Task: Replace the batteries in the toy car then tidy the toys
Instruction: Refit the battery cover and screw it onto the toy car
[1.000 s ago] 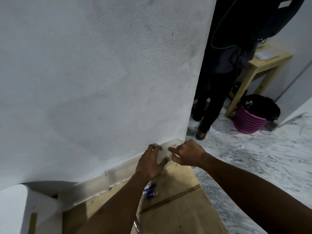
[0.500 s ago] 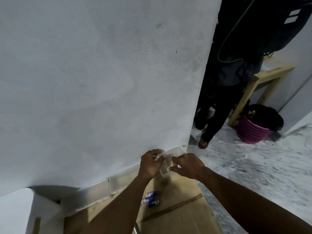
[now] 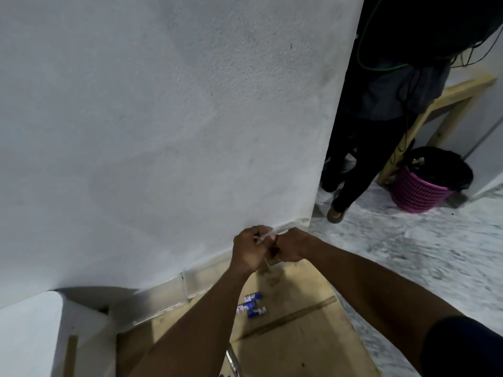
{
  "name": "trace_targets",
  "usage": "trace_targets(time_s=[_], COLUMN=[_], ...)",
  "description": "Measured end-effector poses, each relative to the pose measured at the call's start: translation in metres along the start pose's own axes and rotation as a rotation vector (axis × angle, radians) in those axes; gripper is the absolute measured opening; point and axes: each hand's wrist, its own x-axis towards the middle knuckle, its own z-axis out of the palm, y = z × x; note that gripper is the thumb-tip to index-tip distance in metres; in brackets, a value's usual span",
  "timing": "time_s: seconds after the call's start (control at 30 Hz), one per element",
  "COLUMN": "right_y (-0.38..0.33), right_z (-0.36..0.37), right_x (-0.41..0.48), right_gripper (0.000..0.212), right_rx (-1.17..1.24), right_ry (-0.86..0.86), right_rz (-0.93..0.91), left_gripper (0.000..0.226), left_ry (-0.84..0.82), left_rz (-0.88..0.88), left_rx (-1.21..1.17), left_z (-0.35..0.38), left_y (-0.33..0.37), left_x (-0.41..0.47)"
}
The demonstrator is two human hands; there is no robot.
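Looking down from the head camera, both hands meet at the far end of the wooden worktop (image 3: 285,338), close against the grey wall (image 3: 163,131). The left hand (image 3: 249,251) shows its back to the camera, with its fingers curled over the rim of a clear plastic box (image 3: 287,227). The right hand (image 3: 292,246) is balled up just beside it, knuckles almost touching the left, and also grips the box. The box's visible rim is a long pale edge running from the left fingers up and to the right, toward the corner of the wall. The rest of the box is mostly hidden behind the hands.

Three blue batteries (image 3: 251,304) lie on the worktop, nearer the camera than the hands and apart from both. They sit in the gap between the two forearms, just right of the left one. Each lies on its side, its long axis roughly left to right with the right end angled slightly away. They are bunched close in a staggered group.

Both bare forearms reach forward and converge. A dark sleeve (image 3: 462,349) covers the right upper arm.

More clear containers (image 3: 190,281) line the foot of the wall to the left of the hands. Past the wall's corner a person (image 3: 362,148) in dark clothes stands on the marbled floor (image 3: 408,254), near a pink basket (image 3: 416,193) and a wooden table (image 3: 451,93).
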Motion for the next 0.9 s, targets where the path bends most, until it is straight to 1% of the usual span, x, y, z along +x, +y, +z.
trace_targets(time_s=[0.13, 0.23, 0.3, 0.33, 0.4, 0.5, 0.57, 0.63, 0.67, 0.7, 0.8, 0.87, 0.9], right_y=[-0.002, -0.002, -0.002, -0.002, 0.002, 0.014, 0.019, 0.02, 0.02, 0.019, 0.016, 0.015, 0.015], right_z=[0.001, 0.003, 0.006, 0.008, 0.017, 0.032, 0.029, 0.019, 0.015, 0.014, 0.023, 0.033, 0.037], right_x=[-0.006, -0.014, -0.023, -0.029, -0.046, -0.07, -0.084, -0.092, -0.092, -0.09, -0.077, -0.067, -0.063], right_gripper=[0.028, 0.018, 0.019, 0.019, 0.016, 0.009, 0.01, 0.012, 0.014, 0.021, 0.047, 0.055, 0.056], right_rx=[0.09, 0.184, 0.214, 0.209, 0.158, 0.207, 0.281, 0.354, 0.37, 0.372, 0.264, 0.172, 0.144], right_ry=[0.051, 0.16, 0.254, 0.319, 0.504, 0.782, 0.932, 1.01, 0.997, 0.947, 0.664, 0.507, 0.468], right_rz=[0.017, -0.005, -0.027, -0.037, -0.052, -0.049, 0.023, 0.099, 0.11, 0.102, -0.017, -0.068, -0.068], left_gripper=[0.012, 0.013, 0.015, 0.017, 0.02, 0.024, 0.031, 0.035, 0.037, 0.04, 0.045, 0.046, 0.046], left_ry=[-0.002, 0.0, -0.006, -0.012, -0.018, -0.004, -0.007, -0.023, -0.035, -0.054, -0.11, -0.127, -0.125], left_rz=[0.003, 0.02, 0.023, 0.021, 0.019, 0.013, 0.012, 0.056, 0.083, 0.099, 0.141, 0.174, 0.185], left_rx=[-0.018, -0.012, 0.003, 0.01, 0.038, 0.099, 0.126, 0.183, 0.224, 0.279, 0.478, 0.562, 0.578], left_z=[-0.001, -0.001, -0.001, -0.002, -0.002, 0.001, 0.003, 0.006, 0.007, 0.008, 0.013, 0.016, 0.017], left_y=[0.001, 0.002, 0.001, 0.001, 0.0, -0.003, -0.006, -0.01, -0.012, -0.015, -0.022, -0.027, -0.029], left_x=[-0.001, -0.002, -0.002, -0.002, -0.002, -0.004, -0.008, -0.014, -0.016, -0.02, -0.025, -0.026, -0.025])
